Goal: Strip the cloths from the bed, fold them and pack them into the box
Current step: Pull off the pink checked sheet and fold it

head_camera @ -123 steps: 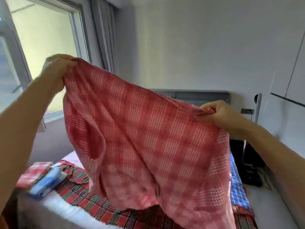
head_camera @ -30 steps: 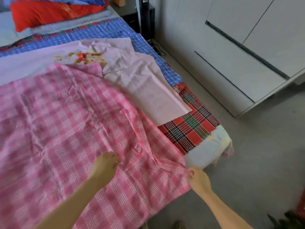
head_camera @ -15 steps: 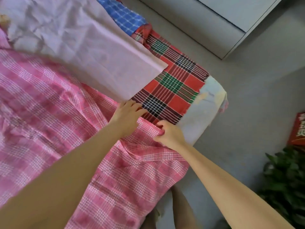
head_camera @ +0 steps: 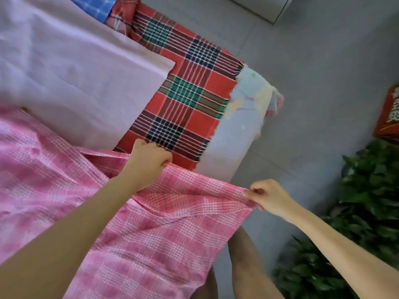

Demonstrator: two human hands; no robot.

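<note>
The left hand [head_camera: 149,162] and right hand [head_camera: 269,197] are each pinching the lifted edge of the pink checked cloth [head_camera: 151,244], which is lying across the bed [head_camera: 237,134] beside a red tartan cloth [head_camera: 190,87], while a red carton [head_camera: 388,113] on the floor beyond is showing yellow characters, cropped and unreadable.

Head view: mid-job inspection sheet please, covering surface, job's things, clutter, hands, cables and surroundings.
Surface: bed, layered with cloths; mattress corner bare at the right.
Job's things: pink cloth nearest, its edge lifted; lilac cloth lying over tartan cloth; blue cloth at top.
Clutter: nothing seen.
Hands: left hand grips the pink cloth's edge; right hand pinches its corner, out past the bed.
Cables: nothing seen.
Surroundings: floor, grey; plant and red carton at right; cabinet at top.
</note>
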